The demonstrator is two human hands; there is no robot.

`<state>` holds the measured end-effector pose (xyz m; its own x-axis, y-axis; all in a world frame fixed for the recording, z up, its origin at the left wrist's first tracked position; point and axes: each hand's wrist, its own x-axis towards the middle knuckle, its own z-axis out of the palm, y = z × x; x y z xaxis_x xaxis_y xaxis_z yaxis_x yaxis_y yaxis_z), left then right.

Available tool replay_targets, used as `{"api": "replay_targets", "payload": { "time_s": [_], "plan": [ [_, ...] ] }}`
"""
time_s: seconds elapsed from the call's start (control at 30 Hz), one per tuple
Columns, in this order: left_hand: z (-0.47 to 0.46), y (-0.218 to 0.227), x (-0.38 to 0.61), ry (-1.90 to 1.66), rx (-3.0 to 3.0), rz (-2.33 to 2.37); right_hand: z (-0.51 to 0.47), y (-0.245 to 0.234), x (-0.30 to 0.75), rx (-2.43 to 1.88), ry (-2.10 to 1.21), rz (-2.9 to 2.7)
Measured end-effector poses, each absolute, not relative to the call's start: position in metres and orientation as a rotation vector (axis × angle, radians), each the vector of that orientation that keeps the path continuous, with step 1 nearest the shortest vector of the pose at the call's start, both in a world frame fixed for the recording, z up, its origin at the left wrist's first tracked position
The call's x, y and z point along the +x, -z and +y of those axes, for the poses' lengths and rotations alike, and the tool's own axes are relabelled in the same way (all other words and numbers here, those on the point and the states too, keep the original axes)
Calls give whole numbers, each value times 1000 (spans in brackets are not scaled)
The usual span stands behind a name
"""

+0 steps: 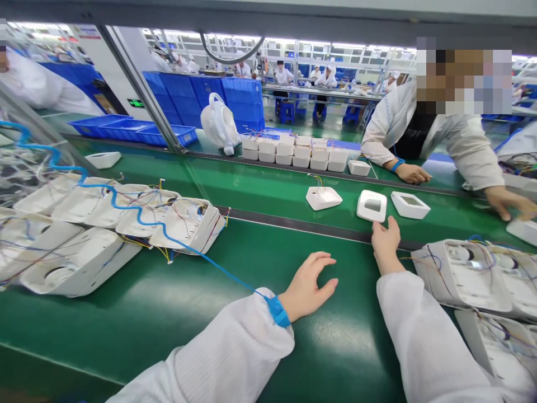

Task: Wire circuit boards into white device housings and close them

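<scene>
My left hand (309, 286) is above the green work surface (235, 313), fingers and thumb apart, holding nothing. A blue strap (277, 311) circles its wrist, tied to a coiled blue cord (140, 219). My right hand (386, 242) reaches forward to a white square housing with a grey window (371, 206). Its fingertips are at the housing's near edge; whether they touch it I cannot tell. The fingers look apart. To the right of that housing lies a similar windowed one (410, 205); to the left is a white housing with wires (324, 198).
Open white shells with wires stand at left (184, 224) and right (461, 277). Stacked white housings (293, 152) and a white fan (220, 124) stand across the belt. A co-worker's hand (413, 172) rests opposite; their other hand (505, 201) is by a white housing.
</scene>
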<state>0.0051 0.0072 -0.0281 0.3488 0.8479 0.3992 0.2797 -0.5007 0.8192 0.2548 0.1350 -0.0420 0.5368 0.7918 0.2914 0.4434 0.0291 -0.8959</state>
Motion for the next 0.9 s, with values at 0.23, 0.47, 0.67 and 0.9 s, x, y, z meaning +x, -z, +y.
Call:
{"api": "replay_targets", "payload": {
  "time_s": [0.23,0.47,0.67,0.9],
  "plan": [
    [11,27,10,-1096,1911,985,173,43,172,-1470,-655,-1609],
    [8,32,9,-1227,1819,884,204,39,131,-1524,-619,-1681],
    [27,38,7,-1329,1189,1074,165,43,143,-1407,-518,-1499],
    [54,37,-11,-1523,751,1031,85,41,155,-1295,-462,-1751]
  ]
}}
